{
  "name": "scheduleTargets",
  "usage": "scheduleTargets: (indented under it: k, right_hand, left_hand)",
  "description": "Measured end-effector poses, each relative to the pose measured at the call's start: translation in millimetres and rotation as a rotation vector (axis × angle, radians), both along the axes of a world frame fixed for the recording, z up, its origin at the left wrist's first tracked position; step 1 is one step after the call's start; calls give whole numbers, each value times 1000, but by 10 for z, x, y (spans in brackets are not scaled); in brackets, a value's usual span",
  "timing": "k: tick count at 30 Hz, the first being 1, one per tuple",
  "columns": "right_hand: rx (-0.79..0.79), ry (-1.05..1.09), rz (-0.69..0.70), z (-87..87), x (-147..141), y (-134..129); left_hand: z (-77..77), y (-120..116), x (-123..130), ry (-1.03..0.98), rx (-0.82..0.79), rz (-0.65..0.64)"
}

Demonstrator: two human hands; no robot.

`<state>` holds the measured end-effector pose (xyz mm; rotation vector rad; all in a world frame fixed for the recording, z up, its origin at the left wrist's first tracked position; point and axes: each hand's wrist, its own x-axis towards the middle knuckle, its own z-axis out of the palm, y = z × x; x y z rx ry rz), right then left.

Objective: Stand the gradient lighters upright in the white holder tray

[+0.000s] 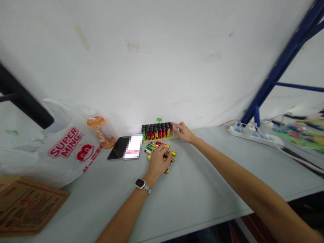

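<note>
Rows of upright lighters point(157, 131) with black tops stand in a low tray point(174, 136) against the wall. My right hand point(185, 132) is at the right end of the rows, its index finger stretched to the last lighters and its other fingers bent. In front of the tray lies a loose pile of colourful lighters point(173, 153). My left hand point(159, 161), with a watch on the wrist, rests over the pile, fingers curled down onto the lighters. What lies under its fingertips is partly hidden.
Left of the lighters lie a dark phone point(117, 148) and a pixelated white item point(133, 147). Further left are an orange drink bottle point(101, 131), a white plastic bag point(60, 148) and a cardboard box point(27, 207). A power strip point(255, 134) sits at the right, beside a blue post point(278, 64).
</note>
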<state>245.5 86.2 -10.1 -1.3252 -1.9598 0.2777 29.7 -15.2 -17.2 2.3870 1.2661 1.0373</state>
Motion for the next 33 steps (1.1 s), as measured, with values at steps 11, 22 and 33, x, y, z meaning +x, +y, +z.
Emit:
scheduleTargets:
  k: [11,22,33]
  right_hand:
    - [-156,-224,-261,-237,580,-585]
    - [-234,-245,-63,-363,162,-1046]
    - [-143,-188,-113,-147,58,-1104]
  left_hand:
    - [118,177,445,168,65,-161]
    - [31,495,860,363,-6,20]
    - [49,522,558,56,-103,-88]
